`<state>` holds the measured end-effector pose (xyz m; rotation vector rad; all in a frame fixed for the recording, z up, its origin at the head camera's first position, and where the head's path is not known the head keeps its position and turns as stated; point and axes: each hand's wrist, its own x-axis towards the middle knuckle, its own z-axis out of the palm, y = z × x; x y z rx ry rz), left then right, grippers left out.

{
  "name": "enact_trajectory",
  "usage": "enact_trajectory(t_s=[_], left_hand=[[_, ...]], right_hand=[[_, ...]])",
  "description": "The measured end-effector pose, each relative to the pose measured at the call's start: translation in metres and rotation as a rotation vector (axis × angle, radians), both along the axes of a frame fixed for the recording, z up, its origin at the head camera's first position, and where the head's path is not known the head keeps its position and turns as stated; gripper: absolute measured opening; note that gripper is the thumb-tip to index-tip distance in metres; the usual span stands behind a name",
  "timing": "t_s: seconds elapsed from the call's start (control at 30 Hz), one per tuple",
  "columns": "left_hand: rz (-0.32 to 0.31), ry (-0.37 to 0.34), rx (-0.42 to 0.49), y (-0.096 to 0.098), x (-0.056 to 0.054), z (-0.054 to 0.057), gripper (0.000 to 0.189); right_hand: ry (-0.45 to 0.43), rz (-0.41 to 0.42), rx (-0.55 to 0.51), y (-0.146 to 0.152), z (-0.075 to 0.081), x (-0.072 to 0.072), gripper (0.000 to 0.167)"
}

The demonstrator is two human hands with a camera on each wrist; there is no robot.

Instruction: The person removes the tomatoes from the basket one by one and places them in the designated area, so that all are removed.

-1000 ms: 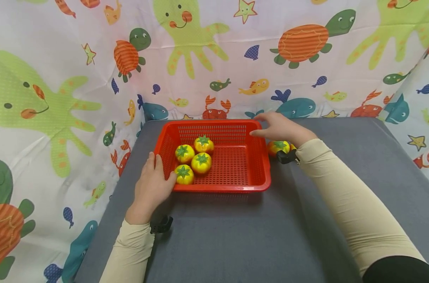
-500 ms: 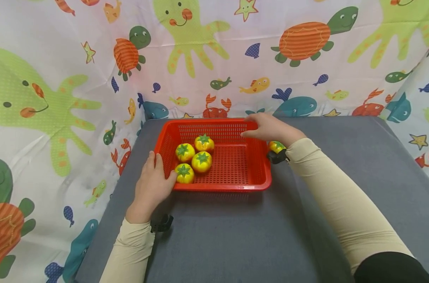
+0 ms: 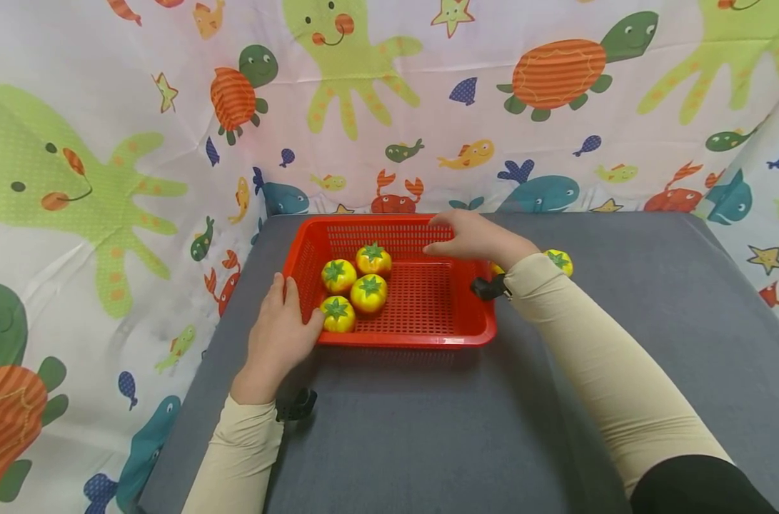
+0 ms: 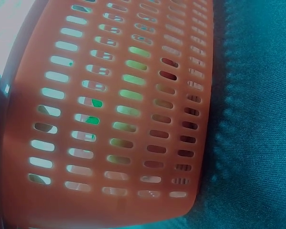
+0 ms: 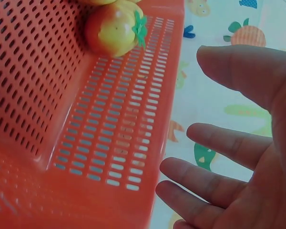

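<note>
A red plastic basket (image 3: 421, 341) with slotted walls stands on the grey table. Several yellow-and-red tomatoes (image 3: 368, 293) with green star-shaped tops lie in its left half. My left hand (image 3: 280, 343) holds the front left corner, thumb over the rim and fingers along the outside. In the left wrist view the slotted basket wall (image 4: 119, 105) fills most of the picture. My right hand (image 3: 475, 237) hovers at the back right corner, fingers apart, nothing between them. The right wrist view shows its spread fingers (image 5: 200, 183) beside the rim and a tomato (image 5: 112, 31) inside the basket.
Right of the basket, a tomato (image 3: 559, 261) shows behind my right wrist. Another tomato (image 3: 497, 270) is mostly hidden by that wrist and its black strap camera (image 3: 488, 287). A sea-animal curtain (image 3: 363, 164) hangs behind the grey table (image 3: 415, 428).
My right hand has moved left, from beside the basket's right rim to above its back right corner. A tomato formerly behind my forearm now shows. The left hand keeps its place.
</note>
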<state>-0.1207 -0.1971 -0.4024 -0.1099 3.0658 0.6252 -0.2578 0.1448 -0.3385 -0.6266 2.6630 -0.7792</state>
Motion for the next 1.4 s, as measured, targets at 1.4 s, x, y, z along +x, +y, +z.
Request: enact_trajectory(t_s=[1.4], left_hand=[[0.002, 0.013, -0.001, 0.000, -0.001, -0.001, 0.090]], right_hand=[[-0.059, 0.146, -0.010, -0.071, -0.018, -0.003, 0.067]])
